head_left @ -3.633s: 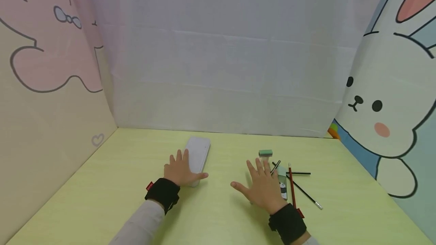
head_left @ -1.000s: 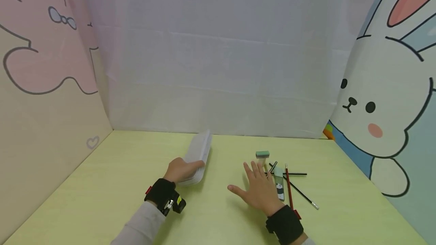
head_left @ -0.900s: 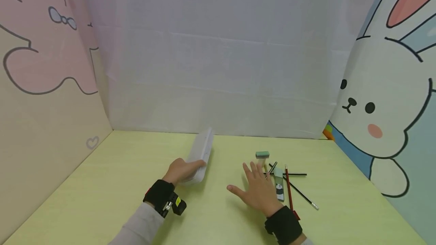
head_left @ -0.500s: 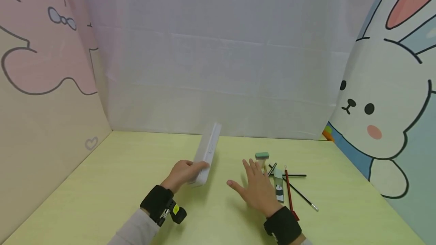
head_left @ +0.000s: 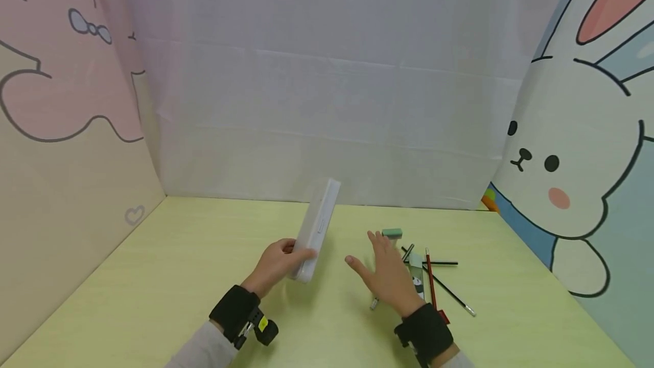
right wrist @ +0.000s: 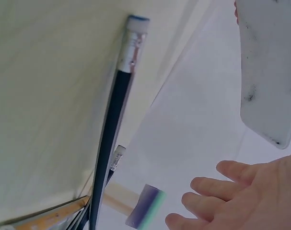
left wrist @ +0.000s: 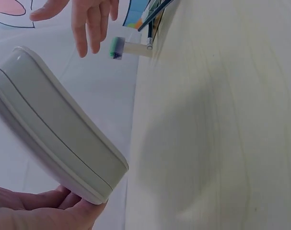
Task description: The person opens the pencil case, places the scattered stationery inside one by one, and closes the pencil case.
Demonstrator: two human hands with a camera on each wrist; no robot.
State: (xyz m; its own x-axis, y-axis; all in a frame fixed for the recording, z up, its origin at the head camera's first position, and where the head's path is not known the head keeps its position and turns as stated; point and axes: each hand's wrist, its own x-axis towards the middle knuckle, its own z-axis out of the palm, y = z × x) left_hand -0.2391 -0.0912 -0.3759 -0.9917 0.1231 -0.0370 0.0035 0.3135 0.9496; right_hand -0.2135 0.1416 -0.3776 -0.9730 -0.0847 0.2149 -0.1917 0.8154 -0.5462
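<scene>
Pencil case (head_left: 318,230) has tilted up, long axis pointing away.

A child's study corner, staged like a booth: a pale yellow-green desk (head_left: 153,277) is boxed in by a white sheet (head_left: 327,101) at its far edge and cartoon rabbit panels (head_left: 577,146) along both sides, with pencils (head_left: 444,277) near its right edge.

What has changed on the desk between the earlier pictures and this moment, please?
The left hand, which lay flat on the white pencil case, has gripped its near end and tipped it up off the table, far end raised. The right hand has lifted off the table, fingers spread. The eraser, ruler and pencils stayed put.
</scene>
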